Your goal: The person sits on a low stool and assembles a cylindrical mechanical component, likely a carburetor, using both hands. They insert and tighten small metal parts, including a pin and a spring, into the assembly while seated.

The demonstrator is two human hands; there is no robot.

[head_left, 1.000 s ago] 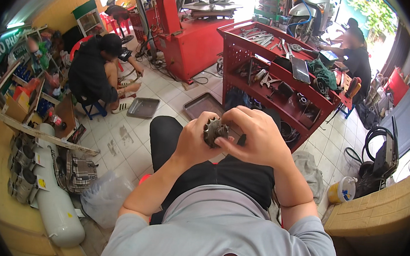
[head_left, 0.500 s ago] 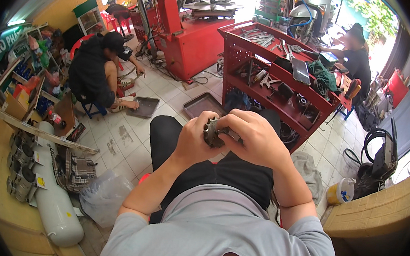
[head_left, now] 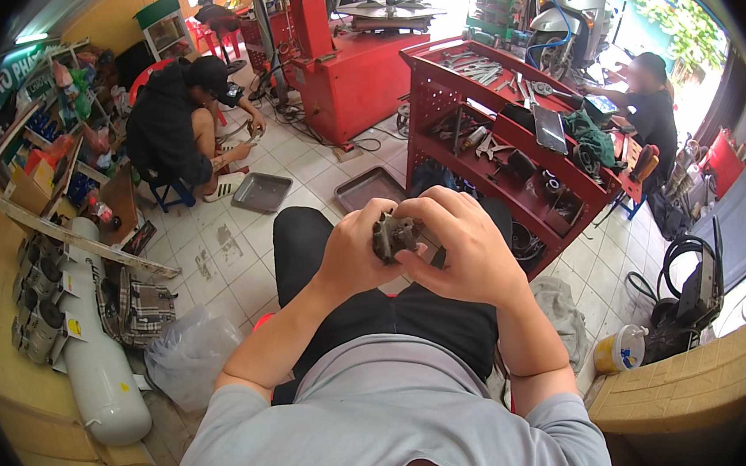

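Above my lap, my left hand (head_left: 354,254) is wrapped around a dark, toothed metal gear (head_left: 384,241) with its notched rim facing up. My right hand (head_left: 469,249) arches over the same spot, with its thumb low and its fingers curled across the top. Between the right thumb and fingers shows a greyish metal piece (head_left: 407,231), touching the gear; whether the two are joined I cannot tell. The palms and fingers hide much of both. Just beyond my hands, a dark shallow tray (head_left: 368,184) lies on the tiled floor.
A red tool cart (head_left: 509,147) with wrenches and a tablet stands ahead on the right. To the left, a person in black (head_left: 169,131) crouches by another tray (head_left: 261,192). A grey tank (head_left: 104,360), a plastic bag (head_left: 194,350) and a white bucket (head_left: 618,350) are nearby.
My right fingers have lifted and opened out from the gear, baring the greyish piece. At left, the crouching person's hand has risen from the tray toward the other hand.
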